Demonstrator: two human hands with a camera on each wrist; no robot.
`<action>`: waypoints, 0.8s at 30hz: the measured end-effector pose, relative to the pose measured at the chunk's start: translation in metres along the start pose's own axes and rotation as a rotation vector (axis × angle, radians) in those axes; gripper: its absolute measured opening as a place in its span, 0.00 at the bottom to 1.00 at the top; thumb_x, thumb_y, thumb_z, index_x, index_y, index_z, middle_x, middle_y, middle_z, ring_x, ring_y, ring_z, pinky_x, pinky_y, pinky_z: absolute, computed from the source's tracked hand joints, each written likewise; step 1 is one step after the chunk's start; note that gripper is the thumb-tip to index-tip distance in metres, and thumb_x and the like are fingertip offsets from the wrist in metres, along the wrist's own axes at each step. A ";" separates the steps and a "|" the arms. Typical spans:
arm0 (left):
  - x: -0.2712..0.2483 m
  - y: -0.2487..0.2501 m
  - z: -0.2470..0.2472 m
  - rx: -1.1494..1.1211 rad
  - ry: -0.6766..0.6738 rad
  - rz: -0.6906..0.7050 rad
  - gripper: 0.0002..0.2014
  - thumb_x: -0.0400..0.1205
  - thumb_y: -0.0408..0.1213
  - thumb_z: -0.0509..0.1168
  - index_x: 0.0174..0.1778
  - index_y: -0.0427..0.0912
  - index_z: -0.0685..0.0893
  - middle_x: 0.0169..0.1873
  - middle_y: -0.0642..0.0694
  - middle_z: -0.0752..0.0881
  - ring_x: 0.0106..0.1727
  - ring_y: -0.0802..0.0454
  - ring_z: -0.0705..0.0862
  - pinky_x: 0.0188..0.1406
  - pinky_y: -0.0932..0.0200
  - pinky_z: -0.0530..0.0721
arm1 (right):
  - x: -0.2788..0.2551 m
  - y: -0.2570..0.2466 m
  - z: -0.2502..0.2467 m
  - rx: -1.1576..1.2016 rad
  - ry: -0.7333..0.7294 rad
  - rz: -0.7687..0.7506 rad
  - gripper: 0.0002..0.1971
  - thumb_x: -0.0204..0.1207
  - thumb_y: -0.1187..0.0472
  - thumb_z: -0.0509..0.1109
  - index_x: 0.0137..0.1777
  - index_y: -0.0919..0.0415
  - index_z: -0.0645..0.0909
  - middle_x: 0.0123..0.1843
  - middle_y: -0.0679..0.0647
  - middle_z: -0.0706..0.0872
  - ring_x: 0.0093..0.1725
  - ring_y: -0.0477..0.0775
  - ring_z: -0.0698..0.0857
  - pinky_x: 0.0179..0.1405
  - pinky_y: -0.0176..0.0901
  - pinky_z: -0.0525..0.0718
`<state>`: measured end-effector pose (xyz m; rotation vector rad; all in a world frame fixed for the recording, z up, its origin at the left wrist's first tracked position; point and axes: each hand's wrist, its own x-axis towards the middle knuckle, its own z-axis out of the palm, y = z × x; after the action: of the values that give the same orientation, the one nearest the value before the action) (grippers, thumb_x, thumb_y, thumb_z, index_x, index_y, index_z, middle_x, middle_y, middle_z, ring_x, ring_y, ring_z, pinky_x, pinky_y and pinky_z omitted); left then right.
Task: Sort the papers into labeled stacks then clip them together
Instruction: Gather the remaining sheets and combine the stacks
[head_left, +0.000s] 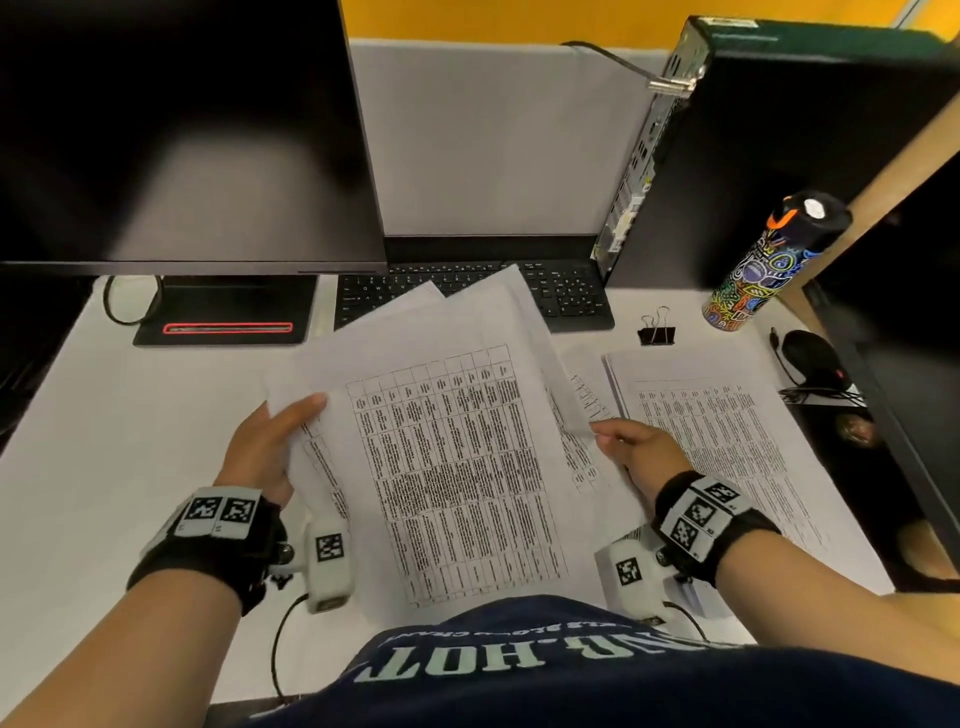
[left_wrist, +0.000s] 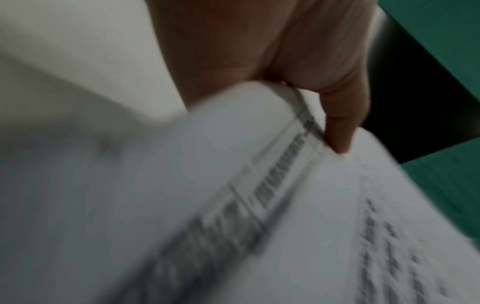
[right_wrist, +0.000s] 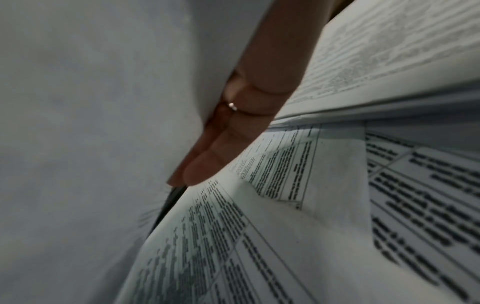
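on the far left of the head view a dark monitor (head_left: 176, 130) stood on a black base with a red-edged slot, on the white desk (head_left: 104, 441). in front of it the left hand (head_left: 265, 452) held the left edge of a fanned bundle of papers (head_left: 457, 467), thumb lying on top of the upper sheet; its other fingers were hidden under the sheets there. the left wrist view, blurred, showed what the head view could not: the thumb (left_wrist: 340, 127) pressed onto a printed sheet (left_wrist: 311, 226) while the edge of the sheets curved back into the palm (left_wrist: 298, 51).

the bundle was lifted above the desk in front of the person's chest, its top sheet carrying a dense printed table, and its upper corners overlapped a black keyboard (head_left: 566, 296).

the right hand (head_left: 641, 452) gripped the right edge of the bundle, thumb on top. only the right wrist view showed its fingers (right_wrist: 221, 148) lying nearly straight against the underside of a sheet, one wearing a thin ring (right_wrist: 232, 106), with more printed pages (right_wrist: 298, 236) below.

just right of that hand a flat stack of sheets (head_left: 727, 441) lay on the desk. behind it stood a black binder clip (head_left: 657, 330), then a patterned bottle (head_left: 763, 265) beside a black computer tower (head_left: 779, 156), and a dark mouse (head_left: 810, 358) at the desk's right edge.
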<state>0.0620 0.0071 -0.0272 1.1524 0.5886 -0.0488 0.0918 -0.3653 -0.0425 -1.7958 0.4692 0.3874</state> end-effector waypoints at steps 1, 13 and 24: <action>-0.001 -0.002 0.004 -0.034 0.020 -0.007 0.19 0.77 0.33 0.70 0.65 0.39 0.83 0.55 0.38 0.90 0.56 0.40 0.88 0.55 0.44 0.86 | -0.002 0.000 -0.001 0.069 -0.016 0.014 0.18 0.77 0.71 0.67 0.36 0.48 0.90 0.39 0.48 0.90 0.47 0.55 0.85 0.51 0.48 0.83; -0.010 -0.003 0.032 -0.027 -0.126 0.024 0.25 0.74 0.33 0.72 0.68 0.37 0.80 0.59 0.34 0.87 0.59 0.36 0.87 0.55 0.39 0.86 | -0.013 0.009 0.004 -0.088 -0.388 0.034 0.13 0.76 0.75 0.66 0.48 0.59 0.86 0.45 0.56 0.91 0.44 0.55 0.88 0.47 0.47 0.87; -0.048 -0.009 0.025 0.337 -0.482 -0.075 0.31 0.39 0.49 0.86 0.32 0.34 0.91 0.33 0.35 0.90 0.36 0.45 0.90 0.33 0.60 0.86 | 0.020 0.012 0.031 -0.450 0.033 0.088 0.20 0.70 0.65 0.74 0.62 0.57 0.76 0.59 0.55 0.84 0.50 0.53 0.84 0.53 0.43 0.84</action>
<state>0.0284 -0.0306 -0.0063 1.3842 0.1949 -0.4923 0.1029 -0.3410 -0.0704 -2.2231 0.5140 0.5591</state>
